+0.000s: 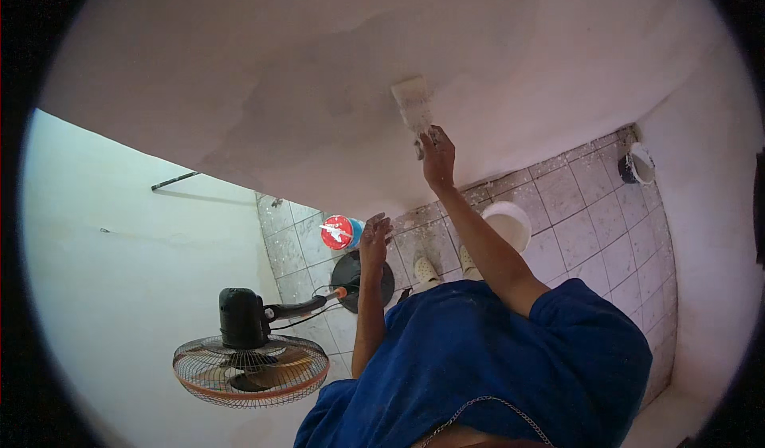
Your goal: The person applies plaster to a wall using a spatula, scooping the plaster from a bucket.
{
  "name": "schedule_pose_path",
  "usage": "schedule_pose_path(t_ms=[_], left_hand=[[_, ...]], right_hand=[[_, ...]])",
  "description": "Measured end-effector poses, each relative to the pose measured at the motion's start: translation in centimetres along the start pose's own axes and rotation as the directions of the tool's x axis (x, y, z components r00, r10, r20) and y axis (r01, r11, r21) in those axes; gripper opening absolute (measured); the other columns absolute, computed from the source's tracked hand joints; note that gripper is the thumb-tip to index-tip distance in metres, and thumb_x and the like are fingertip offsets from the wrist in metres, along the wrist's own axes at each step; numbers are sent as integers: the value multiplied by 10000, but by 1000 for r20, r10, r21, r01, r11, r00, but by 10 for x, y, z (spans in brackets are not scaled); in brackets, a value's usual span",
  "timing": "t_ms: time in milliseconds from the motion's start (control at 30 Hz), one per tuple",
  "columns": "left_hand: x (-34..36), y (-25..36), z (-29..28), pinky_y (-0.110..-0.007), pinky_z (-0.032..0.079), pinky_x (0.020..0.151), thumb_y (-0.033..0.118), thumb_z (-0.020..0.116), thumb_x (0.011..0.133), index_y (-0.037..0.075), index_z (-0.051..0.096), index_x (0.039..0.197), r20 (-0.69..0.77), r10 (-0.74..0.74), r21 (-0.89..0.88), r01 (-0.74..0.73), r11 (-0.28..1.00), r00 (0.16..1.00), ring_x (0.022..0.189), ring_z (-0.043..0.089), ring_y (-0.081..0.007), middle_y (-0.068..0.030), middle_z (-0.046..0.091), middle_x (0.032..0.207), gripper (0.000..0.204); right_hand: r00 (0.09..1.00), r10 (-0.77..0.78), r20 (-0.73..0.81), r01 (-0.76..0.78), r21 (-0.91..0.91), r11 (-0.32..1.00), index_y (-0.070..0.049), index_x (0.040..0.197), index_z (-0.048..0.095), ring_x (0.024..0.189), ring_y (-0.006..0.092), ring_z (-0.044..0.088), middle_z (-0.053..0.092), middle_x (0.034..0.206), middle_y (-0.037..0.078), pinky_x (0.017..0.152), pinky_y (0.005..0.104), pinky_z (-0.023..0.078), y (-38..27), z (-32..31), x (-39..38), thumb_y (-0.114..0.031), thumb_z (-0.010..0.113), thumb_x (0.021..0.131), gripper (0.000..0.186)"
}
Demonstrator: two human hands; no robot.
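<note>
My right hand [437, 157] is closed around the handle of a flat paintbrush [413, 104] coated in white. The brush's wide end lies against the pale wall [510, 74], at the right side of a darker, damp-looking patch [319, 89]. Lower and to the left, my left hand [374, 241] is raised near the wall with its fingers loosely apart and nothing in them. Whitish smears mark its fingers.
A black standing fan [251, 368] is close on my left, its round base [351, 269] behind my left forearm. A bucket with a red lid [339, 231], a white tub [508, 223] by my feet and a white-and-dark bucket [637, 164] in the corner stand on spattered tiles [598, 209].
</note>
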State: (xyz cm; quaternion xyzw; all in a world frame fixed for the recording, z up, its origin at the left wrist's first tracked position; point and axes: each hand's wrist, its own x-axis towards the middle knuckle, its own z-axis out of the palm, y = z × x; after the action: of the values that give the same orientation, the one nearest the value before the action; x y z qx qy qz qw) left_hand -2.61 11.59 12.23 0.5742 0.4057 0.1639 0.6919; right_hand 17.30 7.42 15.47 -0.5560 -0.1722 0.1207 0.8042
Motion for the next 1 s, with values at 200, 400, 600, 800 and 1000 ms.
schedule_pose_path(t_ms=[200,400,600,800,1000], left_hand=[[0,-6,-4,-302,420,731,243,475,814,50,465,1093,-4,3,9,-3,1000,1000,894,519,-180,-93,532,1008,340],[-4,1,6,-333,389,767,281,443,817,100,462,1095,7,-2,61,1,998,1000,935,497,-198,-75,514,1053,332],[-1,8,22,-278,434,700,227,485,807,39,479,1071,6,21,24,-21,999,1000,866,533,-172,-84,540,965,324],[6,-2,20,-288,429,718,223,483,803,39,471,1085,1,-8,-28,8,1000,1000,880,526,-186,-101,535,1002,338],[4,6,33,-309,425,730,230,464,809,41,459,1096,39,12,6,-12,1000,999,900,523,-196,-106,533,1026,344]], right_hand=[[986,156,-52,-164,-226,960,-7,826,527,488,59,419,496,601,9,432,199,334,54,-38,-28,-124,484,800,128],[995,42,-93,-41,6,999,-10,849,537,486,52,425,504,616,7,432,195,341,-7,-23,7,-145,492,800,151],[997,27,-77,-40,-168,985,-11,862,545,471,52,418,503,603,7,430,194,339,45,-61,-11,-154,493,797,165],[993,46,-109,-52,-55,997,-22,870,552,499,58,423,499,601,-2,451,208,362,-26,-65,23,-168,507,797,169],[998,-43,-48,32,-214,976,-3,858,546,495,67,417,504,608,5,457,217,351,-21,-59,43,-154,494,800,170]])
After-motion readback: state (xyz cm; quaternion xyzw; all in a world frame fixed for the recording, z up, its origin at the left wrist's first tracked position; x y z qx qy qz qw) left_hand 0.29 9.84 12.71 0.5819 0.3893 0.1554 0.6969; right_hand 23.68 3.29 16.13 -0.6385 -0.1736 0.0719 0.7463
